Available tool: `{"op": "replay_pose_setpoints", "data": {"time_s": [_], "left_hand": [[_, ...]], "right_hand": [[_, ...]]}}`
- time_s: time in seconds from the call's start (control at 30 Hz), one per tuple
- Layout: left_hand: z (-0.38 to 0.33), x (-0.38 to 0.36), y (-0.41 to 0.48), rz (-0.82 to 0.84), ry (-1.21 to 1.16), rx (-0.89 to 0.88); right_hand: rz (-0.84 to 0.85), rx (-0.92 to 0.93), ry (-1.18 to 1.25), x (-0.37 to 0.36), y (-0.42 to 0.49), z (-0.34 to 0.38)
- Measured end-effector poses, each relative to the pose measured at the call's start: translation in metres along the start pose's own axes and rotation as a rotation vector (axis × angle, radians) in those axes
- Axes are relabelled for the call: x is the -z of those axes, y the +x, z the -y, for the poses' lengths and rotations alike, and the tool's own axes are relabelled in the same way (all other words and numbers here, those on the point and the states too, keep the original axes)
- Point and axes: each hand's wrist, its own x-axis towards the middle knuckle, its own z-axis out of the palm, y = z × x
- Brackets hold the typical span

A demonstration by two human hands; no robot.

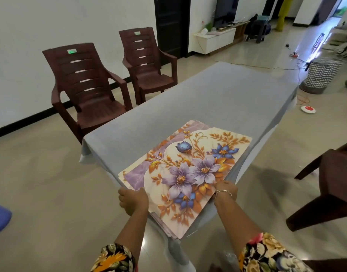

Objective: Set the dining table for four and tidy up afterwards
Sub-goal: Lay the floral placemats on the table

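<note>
Left hand (132, 201): arm outstretched, fingers curled round mats (188, 169), left edge.
Right hand (225, 190): fingers pinching right edge.
Edges: mats at desk (217, 99) near end; chairs (86, 85) well left.

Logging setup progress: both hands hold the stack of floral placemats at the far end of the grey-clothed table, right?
No. The head view shows the left hand and right hand holding the stack of floral placemats at the near end of the grey-clothed table.

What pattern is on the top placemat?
The top placemat shows purple and blue flowers with gold leaves; head view.
</note>
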Motion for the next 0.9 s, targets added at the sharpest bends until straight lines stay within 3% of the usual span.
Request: {"op": "replay_pose_setpoints", "data": {"time_s": [0.1,0.27,0.43,0.53,0.9], "left_hand": [[-0.004,-0.002,-0.008,0.010,0.079,-0.111],[-0.018,0.001,-0.014,0.075,0.025,-0.089],[-0.042,-0.017,-0.007,0.178,-0.297,0.021],[-0.062,-0.042,-0.016,0.241,-0.426,0.013],[-0.131,-0.169,-0.094,0.408,-0.542,0.007]], "right_hand": [[0.065,0.038,0.048,-0.002,0.009,-0.007],[0.109,0.041,0.163,0.019,0.007,0.000],[0.130,0.086,0.292,0.050,0.007,0.019],[0.155,0.086,0.377,0.069,0.018,0.036],[0.167,0.125,0.487,0.157,0.097,0.124]]}}
